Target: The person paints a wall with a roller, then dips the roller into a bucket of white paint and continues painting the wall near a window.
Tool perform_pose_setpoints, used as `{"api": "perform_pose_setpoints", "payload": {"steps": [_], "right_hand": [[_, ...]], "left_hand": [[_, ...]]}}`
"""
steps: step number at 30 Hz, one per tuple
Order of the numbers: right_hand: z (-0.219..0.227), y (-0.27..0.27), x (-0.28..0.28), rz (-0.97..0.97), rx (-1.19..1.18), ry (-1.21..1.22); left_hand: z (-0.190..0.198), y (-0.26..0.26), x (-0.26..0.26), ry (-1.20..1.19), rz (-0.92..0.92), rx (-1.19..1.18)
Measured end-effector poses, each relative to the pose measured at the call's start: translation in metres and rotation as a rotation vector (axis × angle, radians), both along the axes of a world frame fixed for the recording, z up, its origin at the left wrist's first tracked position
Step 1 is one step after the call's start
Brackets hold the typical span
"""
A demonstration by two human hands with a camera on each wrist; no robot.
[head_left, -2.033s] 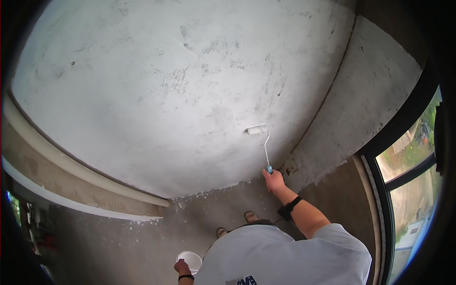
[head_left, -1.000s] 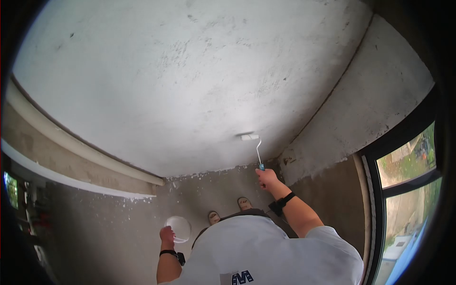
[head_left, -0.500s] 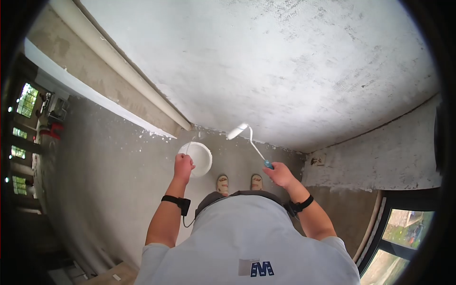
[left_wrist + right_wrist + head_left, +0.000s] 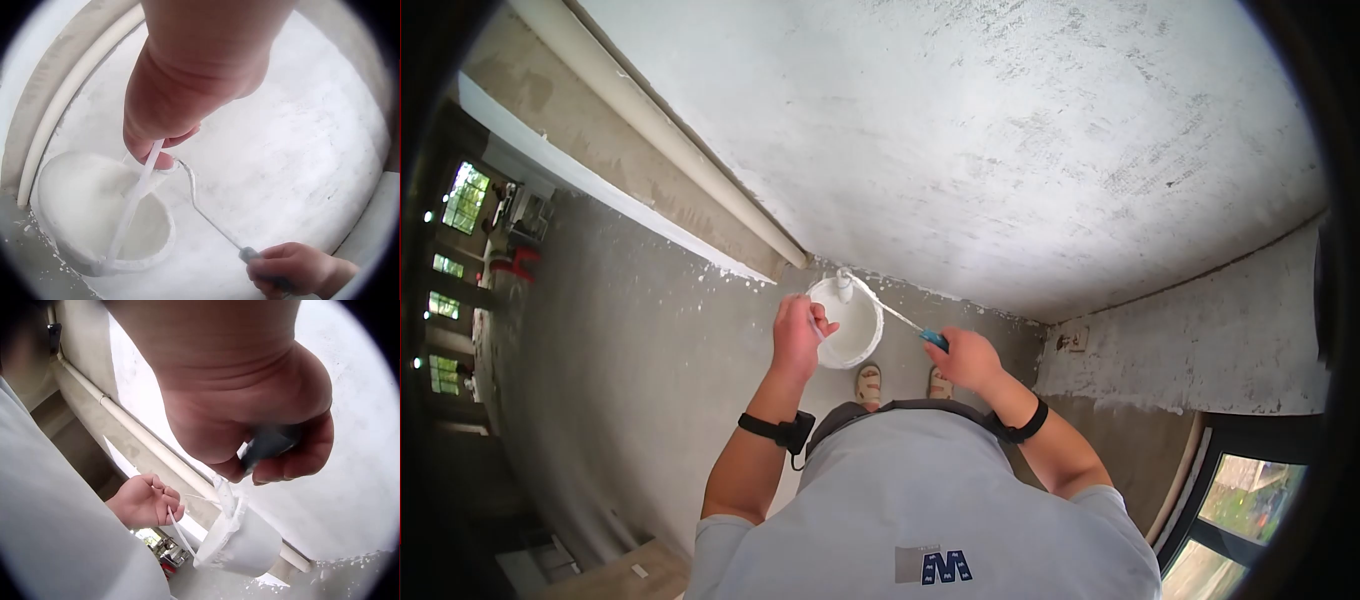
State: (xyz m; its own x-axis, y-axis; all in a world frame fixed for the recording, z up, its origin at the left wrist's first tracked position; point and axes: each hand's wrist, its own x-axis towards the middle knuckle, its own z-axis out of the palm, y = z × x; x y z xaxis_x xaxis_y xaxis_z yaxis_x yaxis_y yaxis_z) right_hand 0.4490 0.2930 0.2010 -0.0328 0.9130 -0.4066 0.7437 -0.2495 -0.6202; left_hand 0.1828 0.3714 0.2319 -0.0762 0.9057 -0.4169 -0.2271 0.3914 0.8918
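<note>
My left hand [image 4: 794,335] grips the thin white bail of a white bucket [image 4: 870,345], and the bail [image 4: 132,203] runs down from the curled fingers in the left wrist view. White paint coats the bucket's inside and rim. The right hand [image 4: 970,362] holds a paint roller by its blue-green handle [image 4: 934,339]. From there the paint-covered wire frame [image 4: 895,313] reaches over to the bucket, where the white roller head [image 4: 844,286] sits at the far rim. In the right wrist view the bucket [image 4: 253,540] hangs tilted below the left hand [image 4: 147,503].
A white-coated wall [image 4: 960,150] with grey patches rises in front. A pale pipe [image 4: 670,150] runs along the left, and paint spatters the concrete floor [image 4: 650,350]. My sandalled feet [image 4: 868,383] stand below the bucket. At right are a wall socket [image 4: 1078,340] and a dark-framed window [image 4: 1235,510].
The roller has left the wall and swung left and down to the bucket. My left hand has brought the bucket forward, up toward the roller. The head view has turned left.
</note>
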Motion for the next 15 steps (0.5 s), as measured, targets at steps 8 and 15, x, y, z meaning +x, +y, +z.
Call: {"api": "perform_pose_setpoints", "payload": {"steps": [8, 15], "right_hand": [[-0.005, -0.001, 0.001, 0.035, 0.003, -0.070], [-0.010, 0.004, -0.013, 0.035, 0.000, -0.017]], "left_hand": [[0.007, -0.007, 0.014, -0.182, -0.037, -0.091], [-0.005, -0.011, 0.009, -0.190, -0.053, -0.065]]}}
